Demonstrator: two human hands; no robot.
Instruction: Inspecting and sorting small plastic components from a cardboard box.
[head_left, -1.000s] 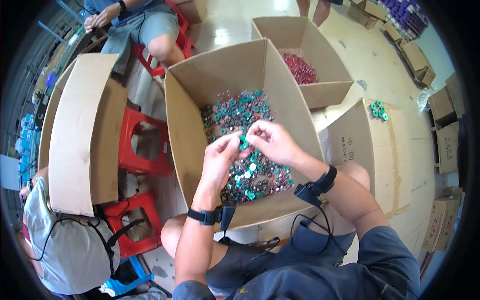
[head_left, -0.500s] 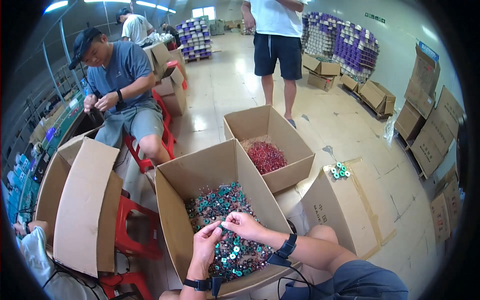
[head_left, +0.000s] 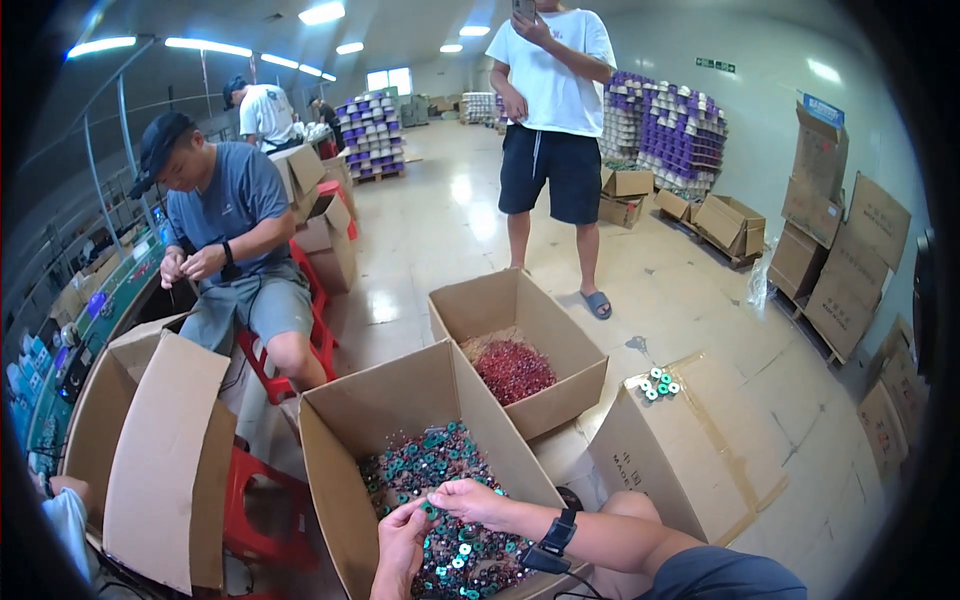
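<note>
Over a large open cardboard box [head_left: 395, 390], my two hands meet fingertip to fingertip. A small green ring-shaped part [head_left: 431, 511] shows between them. My left hand [head_left: 402, 540] pinches at it from the left, thumb and fingers closed. From the right, my right hand [head_left: 470, 501] is closed in a pinch on the same part; its fingertips partly cover it. Below lies a loose heap of green rings and small dark red and metallic pieces [head_left: 450, 455] inside the box. Black straps circle my wrists; only the right one shows now.
Beyond stands a second box [head_left: 590, 385] holding red pieces [head_left: 510, 370]. A closed carton [head_left: 680, 440] at right carries several green and white rings [head_left: 659, 384]. Left are a tall box [head_left: 165, 460], a red stool [head_left: 265, 510] and a seated co-worker [head_left: 225, 230]. Another person [head_left: 550, 120] stands ahead.
My view has tilted upward, so the boxes and my hands sit lower in the picture. Both hands stay together in a pinch. The standing person's raised phone has come into view.
</note>
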